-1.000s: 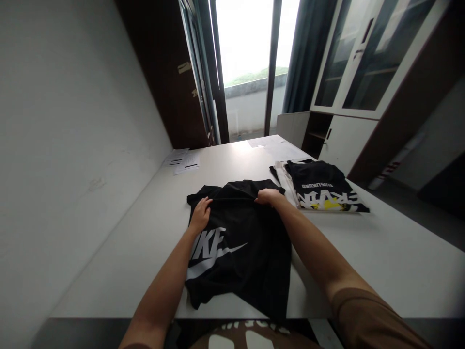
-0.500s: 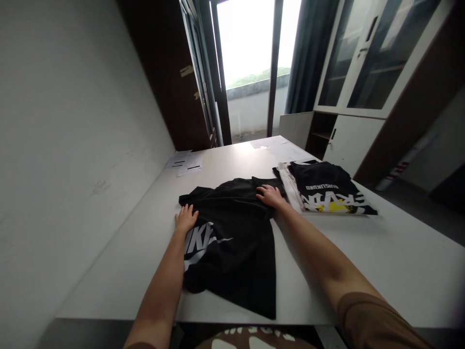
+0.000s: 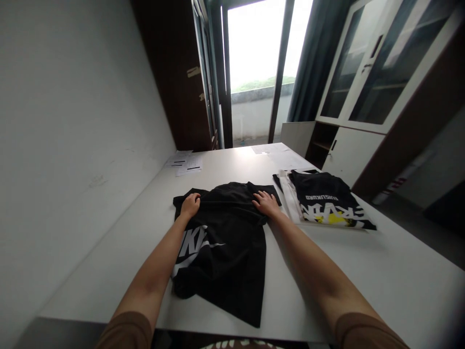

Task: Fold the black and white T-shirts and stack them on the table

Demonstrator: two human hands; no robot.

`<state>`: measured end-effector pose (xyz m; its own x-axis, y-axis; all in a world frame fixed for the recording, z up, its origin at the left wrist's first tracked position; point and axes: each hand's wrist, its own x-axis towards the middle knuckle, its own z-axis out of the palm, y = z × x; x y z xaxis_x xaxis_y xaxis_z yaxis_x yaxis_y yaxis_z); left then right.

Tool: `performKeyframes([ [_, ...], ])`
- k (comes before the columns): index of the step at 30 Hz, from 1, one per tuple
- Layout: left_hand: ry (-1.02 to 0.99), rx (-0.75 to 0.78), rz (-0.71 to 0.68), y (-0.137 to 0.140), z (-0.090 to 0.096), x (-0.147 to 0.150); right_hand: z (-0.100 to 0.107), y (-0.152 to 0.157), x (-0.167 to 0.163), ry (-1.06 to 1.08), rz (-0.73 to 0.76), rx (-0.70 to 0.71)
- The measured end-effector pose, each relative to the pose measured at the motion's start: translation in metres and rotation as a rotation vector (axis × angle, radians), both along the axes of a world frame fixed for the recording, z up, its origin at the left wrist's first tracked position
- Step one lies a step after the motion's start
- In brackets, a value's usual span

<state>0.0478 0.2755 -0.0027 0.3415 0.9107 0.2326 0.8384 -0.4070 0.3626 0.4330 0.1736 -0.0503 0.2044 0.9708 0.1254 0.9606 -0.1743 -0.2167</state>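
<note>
A black T-shirt (image 3: 232,252) with a large white print lies on the white table in front of me, its lower left edge bunched and folded over. My left hand (image 3: 190,205) is at the shirt's upper left, near the sleeve, with its fingers curled together on the cloth. At the upper right, near the other sleeve, my right hand (image 3: 267,202) rests on the fabric, fingers stretched out and a little apart. Cloth under both palms is hidden.
Right of the shirt sits a stack of folded shirts (image 3: 321,191), a black printed one on top. Paper sheets (image 3: 189,165) lie at the table's (image 3: 90,286) far left. A wall (image 3: 90,145) borders the left side; a cabinet (image 3: 352,150) stands beyond the right edge.
My left hand has moved up and slightly right towards the sleeve, and its fingers have curled in. The shirt has shifted slightly left in view; my right hand stays on its upper right.
</note>
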Motion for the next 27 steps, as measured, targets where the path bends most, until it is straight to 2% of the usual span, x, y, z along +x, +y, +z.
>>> performKeyframes([
  [5,0.016,-0.138,-0.027,0.03,-0.007,0.014,0.0,-0.001,-0.001,-0.023,0.008,-0.014],
  [9,0.083,-0.192,0.017,0.05,-0.012,0.001,-0.003,0.001,0.001,-0.017,-0.01,-0.002],
  [13,0.16,-0.215,0.136,0.057,-0.017,-0.031,-0.007,0.003,0.001,-0.026,-0.034,0.001],
  [18,0.219,-0.219,0.312,0.054,-0.026,-0.084,-0.009,0.002,-0.003,-0.046,-0.035,-0.017],
  [23,0.249,-0.186,0.526,0.057,-0.034,-0.134,-0.012,0.002,-0.004,-0.062,-0.033,-0.025],
  [27,0.25,-0.084,0.554,0.051,-0.031,-0.143,-0.012,0.008,-0.002,-0.068,-0.032,-0.064],
])
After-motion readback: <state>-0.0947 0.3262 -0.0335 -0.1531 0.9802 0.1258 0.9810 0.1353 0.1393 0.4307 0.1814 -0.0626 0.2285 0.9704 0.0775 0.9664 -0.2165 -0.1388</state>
